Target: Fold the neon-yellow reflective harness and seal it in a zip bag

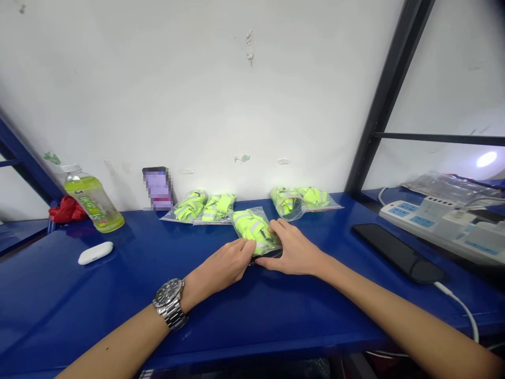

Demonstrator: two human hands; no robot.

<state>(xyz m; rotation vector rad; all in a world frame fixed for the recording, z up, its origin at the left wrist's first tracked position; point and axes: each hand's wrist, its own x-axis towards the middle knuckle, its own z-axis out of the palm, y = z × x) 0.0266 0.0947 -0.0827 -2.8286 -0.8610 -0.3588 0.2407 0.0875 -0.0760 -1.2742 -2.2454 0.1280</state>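
Observation:
In the head view, a clear plastic bag (252, 227) of folded neon-yellow fabric with silvery reflective bands lies at the middle of the blue table. My left hand (232, 258), with a metal watch on its wrist, is closed on the bag's near edge. On the bag's right side, my right hand (294, 247) grips it with curled fingers on top and the thumb low at the near corner. Something dark shows under the near edge, too hidden to name. Behind lie similar filled bags: one bag (191, 206), another bag (216, 208) beside it, and more bagged fabric (302, 199) to the right.
A phone (158, 187) leans on the wall. At left are a green drink bottle (94, 202), red cloth (67, 209) and white earbud case (96, 252). At right, a black phone (398, 252) with a cable lies near a power strip (418, 218) and a dark metal post (381, 105).

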